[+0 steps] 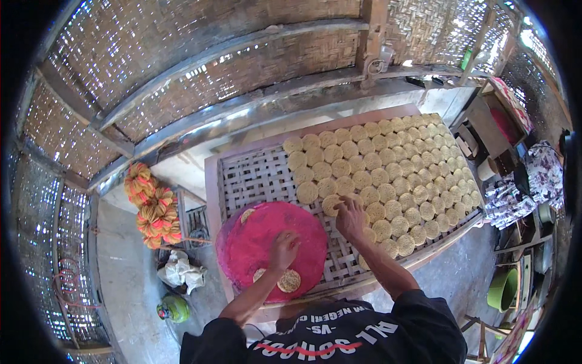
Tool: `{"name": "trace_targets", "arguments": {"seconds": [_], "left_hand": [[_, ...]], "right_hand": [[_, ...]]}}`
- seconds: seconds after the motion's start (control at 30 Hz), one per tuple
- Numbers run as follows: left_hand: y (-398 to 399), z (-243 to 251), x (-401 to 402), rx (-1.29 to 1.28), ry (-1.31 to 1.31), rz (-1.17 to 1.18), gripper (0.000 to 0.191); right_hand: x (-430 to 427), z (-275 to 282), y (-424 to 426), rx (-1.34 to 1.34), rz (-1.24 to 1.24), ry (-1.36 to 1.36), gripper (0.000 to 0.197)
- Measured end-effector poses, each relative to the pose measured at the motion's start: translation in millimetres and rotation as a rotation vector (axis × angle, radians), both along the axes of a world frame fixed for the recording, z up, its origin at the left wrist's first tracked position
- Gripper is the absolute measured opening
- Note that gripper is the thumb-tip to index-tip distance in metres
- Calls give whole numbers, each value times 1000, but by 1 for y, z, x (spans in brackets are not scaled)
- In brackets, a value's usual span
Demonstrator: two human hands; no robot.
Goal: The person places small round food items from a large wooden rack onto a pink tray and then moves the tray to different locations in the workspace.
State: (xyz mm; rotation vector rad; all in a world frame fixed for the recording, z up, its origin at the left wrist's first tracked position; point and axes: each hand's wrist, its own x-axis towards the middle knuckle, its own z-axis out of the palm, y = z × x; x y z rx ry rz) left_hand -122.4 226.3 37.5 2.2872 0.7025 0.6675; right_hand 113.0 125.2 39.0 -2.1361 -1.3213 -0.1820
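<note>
Flat round crackers lie in close rows on a framed woven bamboo rack. My right hand reaches over the rack's middle, its fingers pinching the right edge of one cracker at the left end of a row. My left hand hovers over a round red cloth-like surface on the rack's near left part, fingers curled; whether they hold anything is hidden. Below that hand, a speckled cracker rests on the red surface, with another partly behind my forearm. One more piece sits at its upper left edge.
Bunches of orange-brown crackers hang or stand at the left. Beneath them are a white sack and a green gas cylinder. A woven bamboo wall rises behind. At right are patterned cloth and a green tub.
</note>
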Motion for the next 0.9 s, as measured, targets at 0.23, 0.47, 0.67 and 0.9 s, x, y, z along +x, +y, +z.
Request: {"name": "trace_targets", "arguments": {"seconds": [0.23,0.47,0.67,0.9], "left_hand": [[-53,20,-122,169,183,-148,50],[-53,14,-121,228,359,-221,65],[-45,21,-125,233,358,-327,73],[-42,6,-133,278,291,-373,59]], "right_hand": [[-133,-17,-53,-99,907,42,43],[-166,-14,-55,-274,911,-16,42],[-163,-20,-46,-326,939,-236,36],[-165,-10,-57,-166,912,-147,31]]}}
